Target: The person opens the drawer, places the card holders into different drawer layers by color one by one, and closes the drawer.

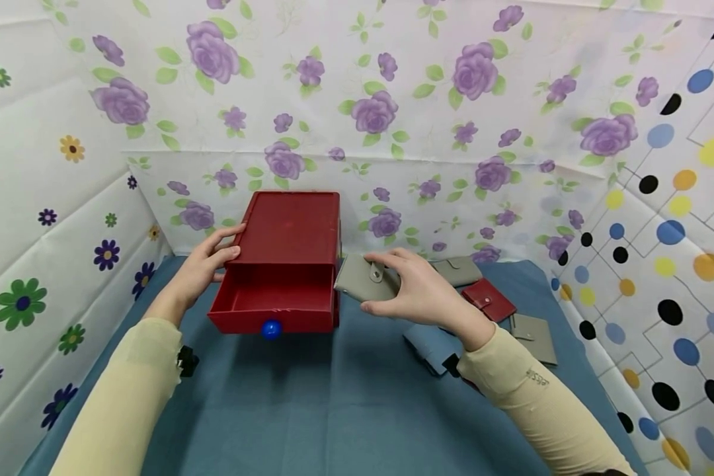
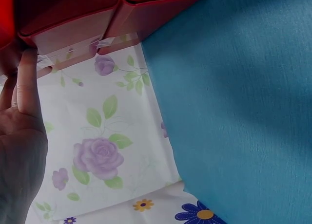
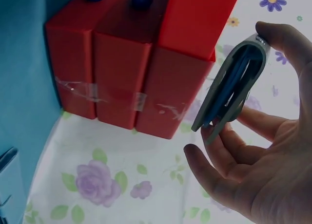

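My right hand (image 1: 419, 287) pinches a grey-green wallet (image 1: 357, 281) with a snap strap, held in the air just right of the red drawer cabinet (image 1: 291, 228). In the right wrist view the folded wallet (image 3: 234, 83) shows edge-on, with blue inside, between thumb and fingers. The cabinet's top drawer (image 1: 238, 322) is pulled out, and its visible inside is bare red; a blue knob (image 1: 271, 329) sits on its front. At the cabinet's upper left side, my left hand (image 1: 205, 261) rests with extended fingers touching it.
On the blue cloth (image 1: 309, 423) to the right lie a red wallet (image 1: 489, 299), a grey wallet (image 1: 534, 337), another grey wallet (image 1: 459, 271) and a light blue wallet (image 1: 431, 344), partly behind my right wrist. Flowered and dotted cloth walls stand around the back and sides.
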### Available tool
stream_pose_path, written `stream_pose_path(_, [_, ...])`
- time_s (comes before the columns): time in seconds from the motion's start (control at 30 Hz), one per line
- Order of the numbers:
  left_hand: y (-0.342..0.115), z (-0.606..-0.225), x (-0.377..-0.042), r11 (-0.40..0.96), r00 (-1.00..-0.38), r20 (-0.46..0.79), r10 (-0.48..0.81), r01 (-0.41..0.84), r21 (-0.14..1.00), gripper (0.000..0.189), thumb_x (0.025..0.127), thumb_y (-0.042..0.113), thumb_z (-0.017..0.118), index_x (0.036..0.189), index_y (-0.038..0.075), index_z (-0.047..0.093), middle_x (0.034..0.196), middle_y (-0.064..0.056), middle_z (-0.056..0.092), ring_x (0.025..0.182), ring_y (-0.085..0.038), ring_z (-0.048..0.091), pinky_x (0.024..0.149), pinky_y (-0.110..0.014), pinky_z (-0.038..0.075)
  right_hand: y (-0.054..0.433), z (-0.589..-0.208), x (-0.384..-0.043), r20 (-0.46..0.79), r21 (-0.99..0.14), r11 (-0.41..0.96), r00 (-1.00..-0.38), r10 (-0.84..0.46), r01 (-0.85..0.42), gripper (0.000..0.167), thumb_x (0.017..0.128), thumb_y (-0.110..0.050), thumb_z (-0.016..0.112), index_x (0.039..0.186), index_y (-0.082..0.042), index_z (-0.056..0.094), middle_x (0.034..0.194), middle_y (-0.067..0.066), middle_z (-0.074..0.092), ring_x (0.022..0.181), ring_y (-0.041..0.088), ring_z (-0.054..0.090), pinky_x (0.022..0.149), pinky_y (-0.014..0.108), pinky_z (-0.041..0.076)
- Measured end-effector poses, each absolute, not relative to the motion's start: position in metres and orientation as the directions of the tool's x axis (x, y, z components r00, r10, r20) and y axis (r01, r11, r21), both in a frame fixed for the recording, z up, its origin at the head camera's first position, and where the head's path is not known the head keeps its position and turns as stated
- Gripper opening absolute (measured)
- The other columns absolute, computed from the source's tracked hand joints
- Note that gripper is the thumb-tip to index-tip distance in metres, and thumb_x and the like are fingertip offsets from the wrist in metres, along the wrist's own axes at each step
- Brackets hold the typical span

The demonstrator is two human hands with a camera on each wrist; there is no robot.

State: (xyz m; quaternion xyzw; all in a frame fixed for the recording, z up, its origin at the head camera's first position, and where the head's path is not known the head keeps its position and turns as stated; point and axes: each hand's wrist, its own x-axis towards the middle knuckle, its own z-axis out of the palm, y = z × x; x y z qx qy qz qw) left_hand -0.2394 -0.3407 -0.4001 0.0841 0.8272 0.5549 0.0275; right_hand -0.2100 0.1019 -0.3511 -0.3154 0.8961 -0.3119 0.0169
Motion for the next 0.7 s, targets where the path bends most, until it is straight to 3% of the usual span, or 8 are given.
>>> stream_pose_path(0.13, [-0.341,-0.4,-0.239,0.375,-0.986,0.044,0.164,0.104,0.921,0.066,0.111,0.048,0.054,0.171,0.033,0.032,0.172,-0.014,0.034,0.134,-0.04,0.055,0.096,-0.052,0.056,0.094,-0.346,-0.21,0.175,-0.577,0.588,-0.789,-0.589,-0.567,0.081,0.085,-0.053,0.086,0.156,-0.028,0.057,0.141,0.001,0.059,0.115,0.018,0.056,0.083,0.04,0.055])
stream_pose_path(0.37, [-0.342,-0.401,-0.24,0.378,-0.986,0.045,0.163,0.105,0.92,0.065,0.111,0.048,0.054,0.171,0.033,0.033,0.171,-0.015,0.035,0.132,-0.037,0.057,0.093,-0.045,0.058,0.079,-0.34,-0.215,0.207,-0.623,0.523,-0.768,-0.606,-0.581,0.08,0.085,-0.048,0.089,0.153,-0.019,0.056,0.134,-0.001,0.063,0.118,0.015,0.058,0.085,0.037,0.057])
stream_pose_path(0.7, [-0.34,-0.401,-0.241,0.382,-0.985,0.05,0.165,0.11,0.918,0.064,0.111,0.047,0.054,0.17,0.032,0.034,0.171,-0.015,0.035,0.131,-0.036,0.058,0.092,-0.044,0.058,0.062,-0.336,-0.215,0.252,-0.611,0.508,-0.758,-0.602,-0.607,0.074,0.085,-0.05,0.088,0.147,-0.019,0.061,0.135,-0.005,0.062,0.117,0.012,0.057,0.089,0.037,0.056])
